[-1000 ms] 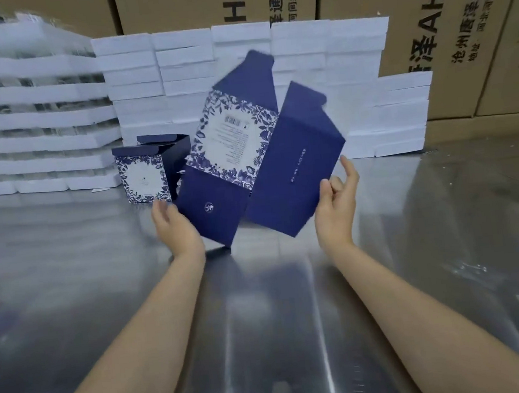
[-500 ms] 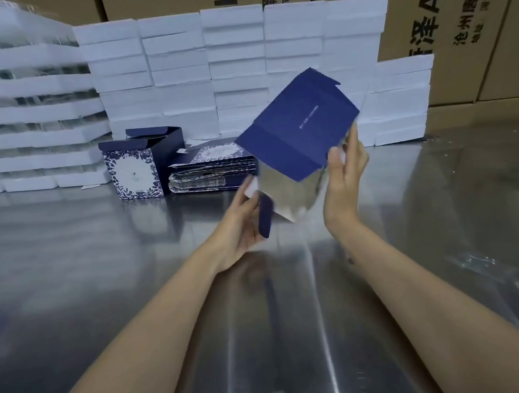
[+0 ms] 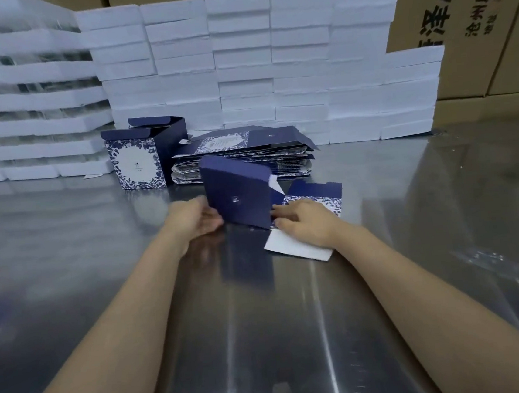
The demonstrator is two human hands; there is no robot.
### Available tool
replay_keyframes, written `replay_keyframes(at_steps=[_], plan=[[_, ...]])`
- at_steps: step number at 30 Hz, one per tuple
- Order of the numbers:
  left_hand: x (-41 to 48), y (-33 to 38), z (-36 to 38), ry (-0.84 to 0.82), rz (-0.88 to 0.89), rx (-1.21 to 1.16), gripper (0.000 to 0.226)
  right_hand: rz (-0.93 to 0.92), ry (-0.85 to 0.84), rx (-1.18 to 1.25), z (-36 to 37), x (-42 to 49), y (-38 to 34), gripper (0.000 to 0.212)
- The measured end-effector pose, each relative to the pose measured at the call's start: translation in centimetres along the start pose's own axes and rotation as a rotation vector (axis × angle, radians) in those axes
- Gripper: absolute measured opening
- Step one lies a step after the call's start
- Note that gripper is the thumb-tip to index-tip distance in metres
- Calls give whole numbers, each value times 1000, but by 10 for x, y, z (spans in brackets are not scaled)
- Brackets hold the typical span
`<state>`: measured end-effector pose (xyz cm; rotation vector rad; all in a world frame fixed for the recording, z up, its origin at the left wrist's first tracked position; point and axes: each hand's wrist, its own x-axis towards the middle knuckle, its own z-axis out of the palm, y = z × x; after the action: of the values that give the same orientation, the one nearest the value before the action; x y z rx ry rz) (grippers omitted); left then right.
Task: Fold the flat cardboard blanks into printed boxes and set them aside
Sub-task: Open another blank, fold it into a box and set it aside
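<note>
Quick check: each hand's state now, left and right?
Left hand: holds the blank at its upright navy panel.
Right hand: fingers curled, pressing the blank's lower panel down.

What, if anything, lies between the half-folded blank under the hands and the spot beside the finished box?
Nothing visible blocks it. The half-folded blank sits on the metal table, held by the left hand and right hand. Bare table lies between it and the finished box; the stack of flat blanks sits behind, right of that box.
</note>
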<state>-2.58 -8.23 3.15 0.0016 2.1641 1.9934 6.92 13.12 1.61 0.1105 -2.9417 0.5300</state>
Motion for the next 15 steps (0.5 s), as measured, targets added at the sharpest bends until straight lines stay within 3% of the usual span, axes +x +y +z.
replay_keyframes(at_steps=[2,4,6,9,13,15], plan=[[4,1,-12,323,218,164,33,-14,9,94,1,0,-1,32],[-5,11,-16,442,444,237,35,-29,17,215,2,0,-1,28],[-21,27,-14,219,549,108,29,-37,10,348,2,-2,-1,25],[-43,44,-10,-388,447,14,24,-80,-32,380,-3,-6,2,52],[-56,37,-13,-990,231,426,48,-94,-74,300,-2,-4,-1,36],[-57,30,-5,-1095,77,465,57,-102,-124,95,3,1,-3,41]])
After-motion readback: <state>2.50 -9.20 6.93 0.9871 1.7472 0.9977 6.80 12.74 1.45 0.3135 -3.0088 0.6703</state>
